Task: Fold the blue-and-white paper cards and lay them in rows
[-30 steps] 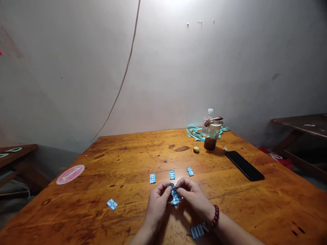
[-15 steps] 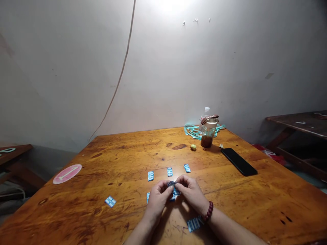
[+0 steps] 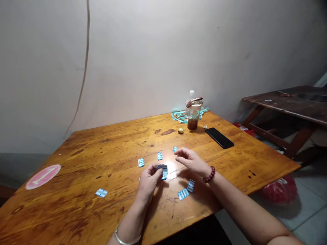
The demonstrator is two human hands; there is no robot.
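Between thumb and fingers of my left hand (image 3: 150, 177) is a small stack of cards (image 3: 161, 167), dark-edged and seen at a slant. Just behind and below it lie blue-and-white cards (image 3: 165, 173), partly covered. My right hand (image 3: 192, 161), with a dark red bead bracelet, is raised off to the right, thumb and fingers apart and nothing visible in it. Beyond its fingertips lies a blue-and-white card (image 3: 174, 149). Two more groups, a left card group (image 3: 141, 162) and a middle card group (image 3: 159, 156), lie in the same row. Nearer me are fanned cards (image 3: 183, 194).
A separate card (image 3: 101, 193) lies left, near a pink round sticker (image 3: 43, 177). Toward the back stand a strapped cup (image 3: 193, 119) with brown liquid and a clear bottle (image 3: 191, 92), among turquoise ribbon (image 3: 178, 116). A small yellowish object (image 3: 181, 130) and black phone (image 3: 219, 137) lie nearby.
My right hand has left the cards and moved right, its fingers now apart. My left hand keeps the small stack. The view has turned to the right.
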